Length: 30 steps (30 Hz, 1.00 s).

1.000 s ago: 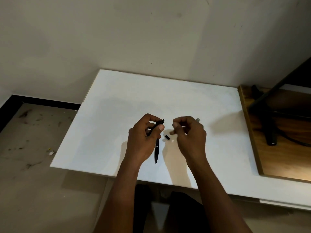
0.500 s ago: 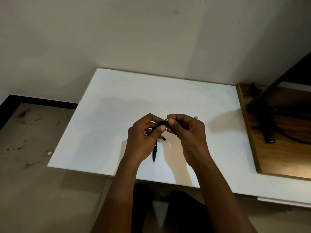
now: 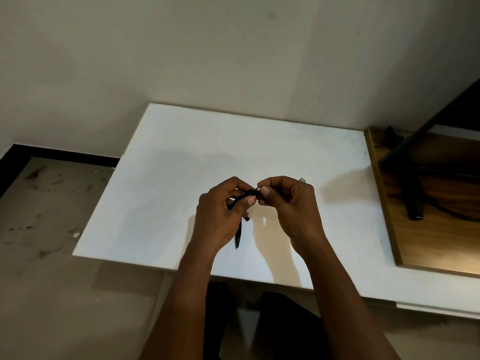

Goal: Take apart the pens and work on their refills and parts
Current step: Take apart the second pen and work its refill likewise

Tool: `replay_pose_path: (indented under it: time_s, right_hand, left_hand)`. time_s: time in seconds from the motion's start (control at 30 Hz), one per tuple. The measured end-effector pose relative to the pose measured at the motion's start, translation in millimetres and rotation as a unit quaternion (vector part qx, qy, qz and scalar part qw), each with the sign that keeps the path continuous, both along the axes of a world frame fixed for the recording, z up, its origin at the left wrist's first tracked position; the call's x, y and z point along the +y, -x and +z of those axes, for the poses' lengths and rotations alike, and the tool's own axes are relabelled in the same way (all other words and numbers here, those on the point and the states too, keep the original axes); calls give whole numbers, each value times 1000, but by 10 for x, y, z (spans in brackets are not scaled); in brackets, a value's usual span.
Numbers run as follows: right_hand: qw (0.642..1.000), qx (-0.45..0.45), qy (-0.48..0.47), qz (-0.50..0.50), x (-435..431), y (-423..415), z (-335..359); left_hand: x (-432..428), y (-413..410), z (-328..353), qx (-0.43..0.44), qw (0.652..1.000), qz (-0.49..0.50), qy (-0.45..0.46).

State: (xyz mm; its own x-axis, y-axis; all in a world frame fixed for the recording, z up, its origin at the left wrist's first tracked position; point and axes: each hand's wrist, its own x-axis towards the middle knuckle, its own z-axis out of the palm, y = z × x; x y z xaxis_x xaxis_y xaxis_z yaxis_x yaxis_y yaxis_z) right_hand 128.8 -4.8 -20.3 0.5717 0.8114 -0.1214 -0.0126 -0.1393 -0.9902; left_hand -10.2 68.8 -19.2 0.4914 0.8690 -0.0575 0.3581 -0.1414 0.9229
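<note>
Nearest, a slim black pen (image 3: 238,236) lies on the smooth white board (image 3: 181,165). Above it, the left hand (image 3: 220,216) pinches a black pen barrel (image 3: 246,194), the right hand (image 3: 291,206) gripping its end. Beyond, a small grey piece (image 3: 302,180) rests flat.

Left hand (image 3: 220,216) hides most of black pen (image 3: 237,236).

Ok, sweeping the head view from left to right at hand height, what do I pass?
Floor → white board → left hand → black pen part pinched between both hands → right hand → wooden tabletop with a black stand leg.
</note>
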Motion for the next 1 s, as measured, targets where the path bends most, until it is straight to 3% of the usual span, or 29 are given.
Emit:
replay_pose_path:
  time_s: [0.3, 0.67, 1.0]
  right_hand:
    - [999, 9, 21, 37, -27, -48, -23]
    - [998, 58, -6, -14, -32, 42, -9]
    - [994, 97, -38, -13, -12, 157, -11]
  left_hand:
    - [-8, 3, 6, 19, 1000, -4, -23]
    - [-45, -22, 31, 24, 998, 35, -35]
    - [35, 16, 9, 16, 998, 64, 24]
